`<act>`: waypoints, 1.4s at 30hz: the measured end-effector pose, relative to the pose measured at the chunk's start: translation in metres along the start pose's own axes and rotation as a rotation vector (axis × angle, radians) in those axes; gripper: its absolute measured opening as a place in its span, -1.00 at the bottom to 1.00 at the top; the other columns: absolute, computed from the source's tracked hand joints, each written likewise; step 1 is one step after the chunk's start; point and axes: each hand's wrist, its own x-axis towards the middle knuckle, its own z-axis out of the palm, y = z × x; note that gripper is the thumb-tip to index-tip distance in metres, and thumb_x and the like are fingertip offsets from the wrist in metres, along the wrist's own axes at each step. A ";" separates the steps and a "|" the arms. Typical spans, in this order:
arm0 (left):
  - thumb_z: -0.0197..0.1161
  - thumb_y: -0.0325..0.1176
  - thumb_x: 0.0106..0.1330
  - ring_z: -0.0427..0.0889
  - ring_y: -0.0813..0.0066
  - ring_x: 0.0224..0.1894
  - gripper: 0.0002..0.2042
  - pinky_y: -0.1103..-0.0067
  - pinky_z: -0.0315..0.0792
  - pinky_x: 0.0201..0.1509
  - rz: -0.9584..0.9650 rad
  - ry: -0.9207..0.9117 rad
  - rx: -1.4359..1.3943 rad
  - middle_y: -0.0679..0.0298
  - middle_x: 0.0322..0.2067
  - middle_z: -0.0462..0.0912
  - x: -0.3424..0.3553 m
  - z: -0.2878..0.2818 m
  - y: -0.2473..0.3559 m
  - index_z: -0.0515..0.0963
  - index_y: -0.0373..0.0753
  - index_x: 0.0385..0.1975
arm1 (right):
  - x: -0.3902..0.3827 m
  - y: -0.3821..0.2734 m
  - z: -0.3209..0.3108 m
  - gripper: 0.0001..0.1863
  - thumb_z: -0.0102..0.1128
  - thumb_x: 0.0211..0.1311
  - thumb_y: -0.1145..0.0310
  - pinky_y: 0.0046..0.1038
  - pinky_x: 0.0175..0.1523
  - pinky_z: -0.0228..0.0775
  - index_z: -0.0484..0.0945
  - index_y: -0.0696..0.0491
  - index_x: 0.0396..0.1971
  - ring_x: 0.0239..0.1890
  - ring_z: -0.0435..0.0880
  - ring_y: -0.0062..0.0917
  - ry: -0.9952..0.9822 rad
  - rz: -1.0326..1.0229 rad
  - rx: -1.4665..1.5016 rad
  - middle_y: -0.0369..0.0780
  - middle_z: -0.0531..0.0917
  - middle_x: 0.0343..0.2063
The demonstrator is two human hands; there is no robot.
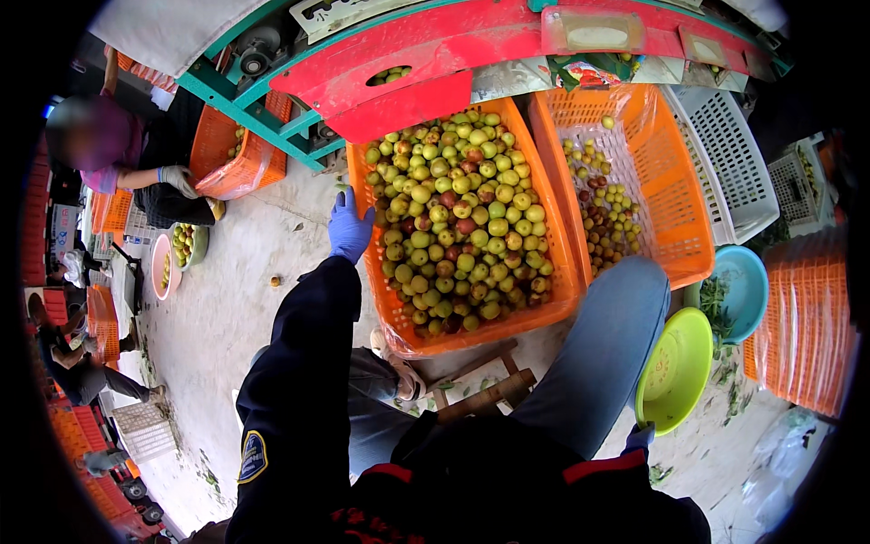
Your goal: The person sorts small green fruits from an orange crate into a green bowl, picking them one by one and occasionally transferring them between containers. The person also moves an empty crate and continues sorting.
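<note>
A large orange crate (560, 299) in front of me is heaped with green and reddish-brown jujubes (462, 218). At its left rim is my left hand (350, 228) in a blue glove. Its fingers point away from me, with the thumb apart and over the rim, and nothing shows in them. Low on the right, my right hand (640, 439), gloved and mostly hidden, holds the near rim of a lime-green basin (678, 372). That basin is tilted beside my right knee and has no fruit in it.
A second orange crate (671, 199) holds fewer jujubes. White crates (732, 154), a blue basin (745, 295) with leaves and stacked orange crates (802, 326) stand right. A red and green machine (408, 72) crosses the far side. At left, a gloved person (118, 154) sits near small basins (162, 266).
</note>
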 end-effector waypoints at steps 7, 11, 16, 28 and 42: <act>0.13 -0.21 0.14 0.32 -0.05 0.08 -0.38 0.33 0.34 0.04 0.064 0.067 -0.080 -0.15 0.15 0.13 -0.009 0.023 0.032 0.09 -0.30 0.18 | -0.003 0.037 -0.040 -0.67 -0.01 0.12 0.27 -0.49 -0.08 0.41 0.44 0.16 -0.17 -0.14 0.50 -0.43 0.018 0.084 0.025 -0.16 0.52 -0.20; 0.11 -0.24 0.13 0.35 -0.06 0.05 -0.39 0.34 0.33 0.04 -0.076 0.317 -0.402 -0.18 0.11 0.20 0.000 0.045 0.003 0.12 -0.39 0.15 | 0.002 0.065 -0.067 -0.69 -0.05 0.13 0.31 -0.36 -0.04 0.42 0.42 0.12 -0.15 -0.09 0.50 -0.37 -0.085 0.252 0.018 -0.14 0.51 -0.15; 0.23 -0.15 -0.02 0.51 0.05 -0.12 -0.48 0.37 0.39 -0.08 -0.272 0.044 -0.277 -0.08 -0.16 0.50 0.043 0.041 -0.009 0.40 -0.39 -0.11 | -0.029 0.028 -0.031 -0.70 -0.07 0.10 0.36 -0.18 -0.09 0.42 0.40 0.12 -0.15 -0.16 0.54 -0.30 0.114 0.670 -0.069 -0.13 0.54 -0.21; 0.18 -0.19 -0.02 0.64 0.23 -0.46 -0.63 0.46 0.48 -0.39 -0.392 -0.532 -0.603 -0.04 -0.48 0.60 0.086 0.022 -0.022 0.54 -0.44 -0.40 | -0.384 -0.136 0.304 -0.72 -0.10 0.25 0.43 -0.57 -0.23 0.41 0.43 0.18 -0.08 -0.33 0.57 -0.57 -1.035 -0.471 -0.783 -0.22 0.57 -0.39; 0.13 -0.15 0.01 0.57 0.00 -0.23 -0.60 0.33 0.43 -0.14 -0.466 -0.271 -0.431 -0.15 -0.38 0.57 0.015 0.040 -0.048 0.55 -0.43 -0.36 | -0.306 0.080 0.330 -0.56 0.13 0.06 0.23 -0.25 -0.11 0.39 0.36 0.09 -0.06 -0.16 0.49 -0.34 -0.703 0.184 -0.679 -0.17 0.49 -0.18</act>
